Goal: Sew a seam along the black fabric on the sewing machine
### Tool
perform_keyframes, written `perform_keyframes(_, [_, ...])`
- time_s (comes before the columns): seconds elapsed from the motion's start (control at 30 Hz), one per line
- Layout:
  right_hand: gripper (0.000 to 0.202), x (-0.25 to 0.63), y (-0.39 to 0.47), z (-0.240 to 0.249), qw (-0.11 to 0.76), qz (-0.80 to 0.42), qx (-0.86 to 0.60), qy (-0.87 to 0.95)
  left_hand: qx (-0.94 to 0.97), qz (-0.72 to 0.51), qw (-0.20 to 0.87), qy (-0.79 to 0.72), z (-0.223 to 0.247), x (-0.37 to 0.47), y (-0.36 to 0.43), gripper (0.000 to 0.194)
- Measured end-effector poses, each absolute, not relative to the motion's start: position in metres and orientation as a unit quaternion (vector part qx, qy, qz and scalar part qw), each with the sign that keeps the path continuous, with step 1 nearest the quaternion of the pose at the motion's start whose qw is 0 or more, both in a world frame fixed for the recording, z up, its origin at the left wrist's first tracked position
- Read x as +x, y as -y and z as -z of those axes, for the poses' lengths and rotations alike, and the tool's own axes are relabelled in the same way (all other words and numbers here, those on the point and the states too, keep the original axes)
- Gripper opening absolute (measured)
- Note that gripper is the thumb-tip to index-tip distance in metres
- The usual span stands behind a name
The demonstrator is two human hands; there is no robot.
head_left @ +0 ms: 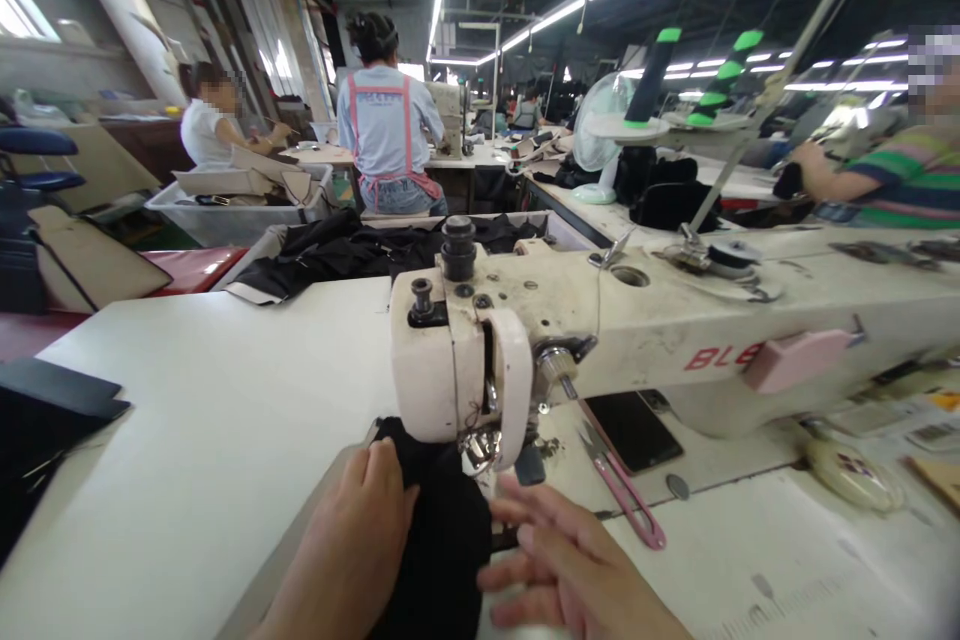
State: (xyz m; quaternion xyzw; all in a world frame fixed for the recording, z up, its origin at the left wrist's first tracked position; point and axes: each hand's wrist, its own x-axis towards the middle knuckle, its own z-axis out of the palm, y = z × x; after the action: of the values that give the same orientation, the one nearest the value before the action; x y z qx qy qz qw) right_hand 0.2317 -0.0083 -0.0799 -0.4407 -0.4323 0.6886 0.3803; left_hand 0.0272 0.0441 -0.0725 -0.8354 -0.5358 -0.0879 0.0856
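- The left hand (352,540) lies flat, palm down, on a piece of black fabric (442,540); its fingers are spread loosely rather than closed, pressing the cloth onto the counter (202,420)
- The right hand (570,570) rests just right of the fabric, its grip open, fingers stretched out toward the cloth's right edge and touching or nearly touching it; I cannot tell which
- The black fabric runs from the near edge of the counter up under the head of the sewing machine (465,360), ending at the presser foot (480,448), between the two hands
- The cream-coloured sewing machine stretches from the middle to the right; red letters are printed on its arm
- Pink thread snips (622,490) lie on the machine bed just right of the needle area, beside a dark flat phone (634,430)
- A dark flat piece (52,390) lies at the counter's left edge, well apart from the hands
- Beyond the counter, a heap of black garments (337,250) fills a bin
- Farther back, a person in a light blue top with pink straps (386,130) stands facing away; another person in white (206,125) sits at left, and a striped sleeve (900,175) shows at right
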Motion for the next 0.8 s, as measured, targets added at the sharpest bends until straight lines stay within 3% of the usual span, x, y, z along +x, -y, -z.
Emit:
perform_keyframes(0.1, [0.041, 0.223, 0.019, 0.083, 0.294, -0.825, -0.353, 0.328, -0.854, -0.025, 0.182, 0.488, 0.072, 0.030, -0.022, 0.029])
perform_keyframes(0.27, [0.029, 0.223, 0.003, 0.070, 0.350, -0.675, -0.456, 0.462, -0.866, -0.071, 0.120, 0.480, 0.061, 0.035, -0.027, 0.031])
perform_keyframes(0.43, [0.027, 0.226, -0.018, 0.064, 0.357, -0.681, -0.460, 0.444, -0.880, 0.146, -0.081, 0.445, 0.061, 0.041, -0.044, 0.036])
perform_keyframes(0.57, [0.027, 0.221, -0.019, 0.071, 0.358, -0.693, -0.463, 0.422, -0.835, 0.271, -0.259, 0.403, 0.072, 0.044, -0.052, 0.023])
perform_keyframes(0.8, [0.028, 0.219, -0.018, 0.070, 0.356, -0.679, -0.488, 0.418, -0.780, 0.293, -0.326, 0.446, 0.073, 0.053, -0.054, 0.016])
